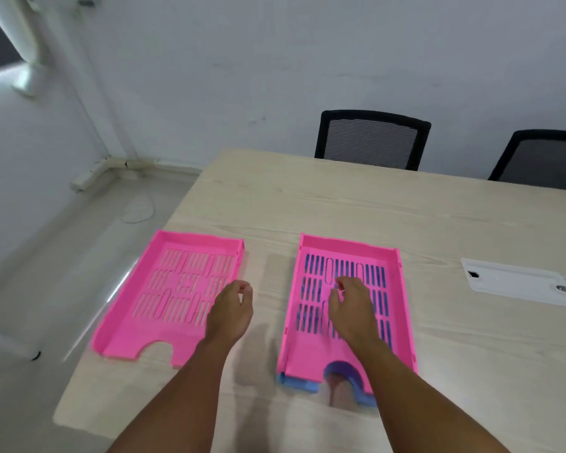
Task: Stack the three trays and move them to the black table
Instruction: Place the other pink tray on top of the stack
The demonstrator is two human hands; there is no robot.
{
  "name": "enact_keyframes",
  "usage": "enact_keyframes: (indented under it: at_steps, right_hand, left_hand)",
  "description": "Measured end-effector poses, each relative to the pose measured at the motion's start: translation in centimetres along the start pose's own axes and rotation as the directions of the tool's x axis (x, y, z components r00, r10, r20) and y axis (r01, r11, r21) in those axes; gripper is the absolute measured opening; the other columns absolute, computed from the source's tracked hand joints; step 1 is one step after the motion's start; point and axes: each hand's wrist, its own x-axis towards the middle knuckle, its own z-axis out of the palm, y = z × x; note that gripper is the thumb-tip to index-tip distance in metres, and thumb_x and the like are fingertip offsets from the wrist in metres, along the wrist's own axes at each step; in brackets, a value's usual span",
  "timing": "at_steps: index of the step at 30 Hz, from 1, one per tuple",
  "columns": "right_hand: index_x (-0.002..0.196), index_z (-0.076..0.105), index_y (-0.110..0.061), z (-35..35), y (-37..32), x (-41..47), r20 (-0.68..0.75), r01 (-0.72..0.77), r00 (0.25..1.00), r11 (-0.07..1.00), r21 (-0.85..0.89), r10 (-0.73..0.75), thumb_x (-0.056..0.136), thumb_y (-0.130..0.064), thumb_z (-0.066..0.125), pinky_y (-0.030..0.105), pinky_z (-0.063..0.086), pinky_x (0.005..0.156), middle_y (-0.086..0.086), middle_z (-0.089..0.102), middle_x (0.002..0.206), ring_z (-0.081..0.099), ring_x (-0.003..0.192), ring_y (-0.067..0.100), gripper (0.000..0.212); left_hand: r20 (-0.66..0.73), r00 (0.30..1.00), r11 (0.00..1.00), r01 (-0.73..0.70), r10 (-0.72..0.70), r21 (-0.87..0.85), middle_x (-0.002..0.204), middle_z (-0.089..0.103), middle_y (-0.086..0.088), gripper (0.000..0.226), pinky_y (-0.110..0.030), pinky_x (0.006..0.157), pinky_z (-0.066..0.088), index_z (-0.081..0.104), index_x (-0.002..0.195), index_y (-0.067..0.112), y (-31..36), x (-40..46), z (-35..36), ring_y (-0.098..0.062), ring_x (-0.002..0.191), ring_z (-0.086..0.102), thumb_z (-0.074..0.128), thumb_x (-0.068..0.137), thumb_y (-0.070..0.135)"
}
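Observation:
One pink slotted tray (pixel 164 308) lies alone at the left end of the pale wooden table (pixel 340 204). To its right a second pink tray (pixel 402 325) sits nested on a blue tray (pixel 294 382), whose front edge and floor show through the slots. My left hand (pixel 232 308) hovers beside the right rim of the lone pink tray, fingers loosely curled, holding nothing. My right hand (pixel 350 308) hangs over the floor of the stacked pink tray, fingers bent and apart, gripping nothing. No black table is in view.
A white cable-port cover (pixel 520 282) is set into the table at the right. Two black mesh chairs (pixel 371 138) (pixel 543 161) stand at the far edge. The table's left edge drops to a grey floor with a white cable (pixel 138 207).

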Motion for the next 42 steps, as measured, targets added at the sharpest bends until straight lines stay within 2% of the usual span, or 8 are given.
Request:
enact_keyframes:
  at_steps: [5,11,19,24,28,30,35,42]
  right_hand:
    - [0.097,0.068,0.004,4.8,-4.9,-0.2,0.056,0.088,0.994,0.996,0.025,-0.09,0.082,-0.012,0.051,0.037,0.041,0.081,0.021,0.065,0.09,0.06,0.088,0.035,0.028]
    - [0.117,0.063,0.001,9.8,-9.9,-1.6,0.185,0.1,0.976,0.992,0.072,-0.112,0.089,-0.011,0.06,0.039,0.051,0.088,0.018,0.062,0.106,0.062,0.098,0.031,0.03]
    - [0.136,0.05,-0.004,15.0,-13.2,-2.8,0.375,-0.09,0.923,0.996,-0.018,0.09,0.092,-0.026,0.059,0.044,0.049,0.101,0.016,0.056,0.129,0.06,0.115,0.029,0.05]
    - [0.139,0.044,-0.001,17.4,-14.3,-3.4,0.473,-0.248,0.849,0.968,-0.033,0.234,0.093,-0.027,0.061,0.036,0.05,0.092,0.02,0.06,0.127,0.062,0.112,0.032,0.056]
    - [0.125,0.051,-0.003,18.7,-14.6,-3.8,0.504,-0.281,0.828,0.96,-0.007,0.246,0.09,-0.02,0.062,0.041,0.057,0.084,0.017,0.069,0.111,0.069,0.094,0.031,0.04]
    - [0.124,0.051,-0.004,19.1,-13.8,-3.7,0.48,-0.286,0.839,0.958,-0.014,0.257,0.089,-0.016,0.062,0.045,0.059,0.082,0.016,0.069,0.108,0.069,0.091,0.03,0.038]
    - [0.14,0.047,-0.007,18.0,-12.9,-3.8,0.41,-0.295,0.864,0.954,-0.058,0.292,0.091,0.0,0.051,0.03,0.047,0.074,0.019,0.062,0.112,0.062,0.091,0.026,0.05]
    - [0.125,0.06,-0.002,16.4,-12.2,-4.7,0.312,-0.22,0.924,0.975,-0.036,0.22,0.096,0.001,0.048,0.027,0.045,0.075,0.011,0.052,0.1,0.053,0.073,0.016,0.031]
  left_hand:
    - [-0.049,0.999,1.0,0.02,-0.019,0.014,0.111,0.067,0.003,0.02,-0.042,0.089,0.053,0.063,0.108,0.023,-3.7,-0.1,-4.0,-0.02,0.095,0.065,0.047,0.1,0.031]
    - [-0.068,0.996,0.996,0.054,-0.049,0.066,0.121,0.061,-0.003,0.025,-0.043,0.093,0.053,0.06,0.119,0.016,-8.3,0.9,-8.5,-0.022,0.106,0.062,0.05,0.099,0.026]
    - [-0.158,0.982,0.967,0.136,-0.104,0.215,0.137,0.05,-0.013,0.035,-0.047,0.104,0.045,0.059,0.125,0.008,-13.4,3.4,-13.0,-0.031,0.125,0.051,0.055,0.095,0.025]
    - [-0.037,0.935,0.874,0.342,-0.352,0.344,0.161,0.024,-0.016,0.067,-0.059,0.112,0.031,0.025,0.15,0.005,-16.1,4.5,-13.8,-0.036,0.147,0.023,0.047,0.096,0.038]
    - [-0.103,0.92,0.813,0.384,-0.379,0.439,0.148,0.04,-0.018,0.069,-0.056,0.103,0.038,0.026,0.149,0.007,-16.0,4.8,-14.0,-0.038,0.131,0.045,0.05,0.094,0.04]
    - [-0.123,0.904,0.817,0.424,-0.411,0.39,0.14,0.044,-0.018,0.064,-0.054,0.1,0.04,0.031,0.146,0.009,-16.2,5.0,-14.6,-0.038,0.123,0.051,0.052,0.094,0.039]
    - [-0.044,0.922,0.871,0.38,-0.386,0.311,0.128,0.044,-0.019,0.034,-0.049,0.091,0.052,0.053,0.129,0.003,-18.0,4.3,-14.6,-0.038,0.1,0.062,0.047,0.097,0.013]
    - [-0.048,0.917,0.916,0.399,-0.397,0.04,0.114,0.061,-0.021,0.028,-0.046,0.078,0.057,0.052,0.121,-0.001,-17.2,3.4,-13.5,-0.037,0.095,0.063,0.044,0.094,-0.002]
